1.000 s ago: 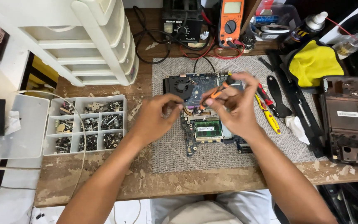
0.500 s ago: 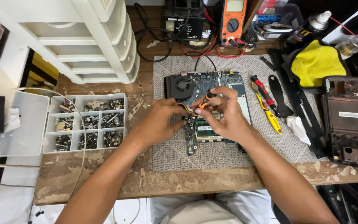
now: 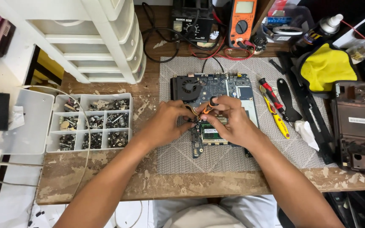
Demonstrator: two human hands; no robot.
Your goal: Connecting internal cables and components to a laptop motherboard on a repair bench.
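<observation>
Hands [image 3: 165,122] curled over mobo [image 3: 233,86]

At the centre of the frame a circuit board [image 3: 216,90] lies on a grey mat [image 3: 178,156] on a worn wooden bench [image 3: 106,181]. The right hand [image 3: 233,122] pinches an orange-handled screwdriver [image 3: 209,105] tilted over the board's middle, fingers curled round it. The left hand [image 3: 165,124] meets it just beside the tip, fingertips down on the board. At left sits a white parts tray [image 3: 90,122] full of screws. Right of the board lie a red driver [image 3: 270,92], a yellow tool [image 3: 279,122] and black pry tools [image 3: 287,99]. A multimeter [image 3: 242,17] stands at the upper centre, white drawers [image 3: 85,38] fill the upper left, and a yellow cloth [image 3: 324,69] lies at the upper right.
</observation>
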